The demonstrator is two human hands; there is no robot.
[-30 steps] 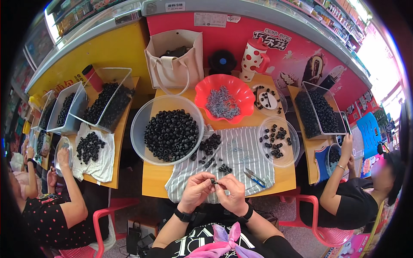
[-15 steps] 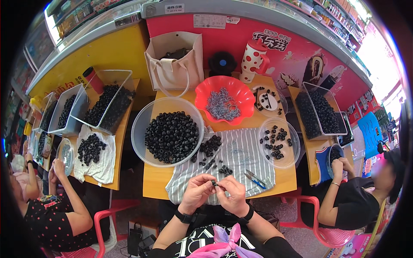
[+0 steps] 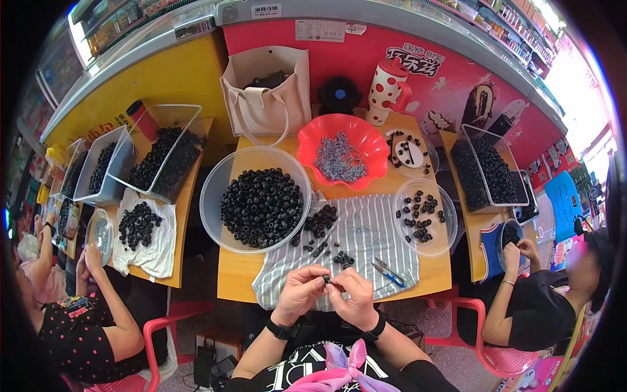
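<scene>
The left hand (image 3: 299, 297) and right hand (image 3: 353, 297) together pinch one small black bead (image 3: 326, 279) over the striped cloth (image 3: 277, 281), work on it seemingly unfinished (many more beads (image 3: 264, 208) fill the clear tub (image 3: 211, 202)).

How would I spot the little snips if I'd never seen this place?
Find the wooden table in front of the person, then the grey striped cloth on its near part. On the cloth's right side, just past the right hand, lie the snips. Blue handles and pointed blades set them apart from the round black beads.
</scene>
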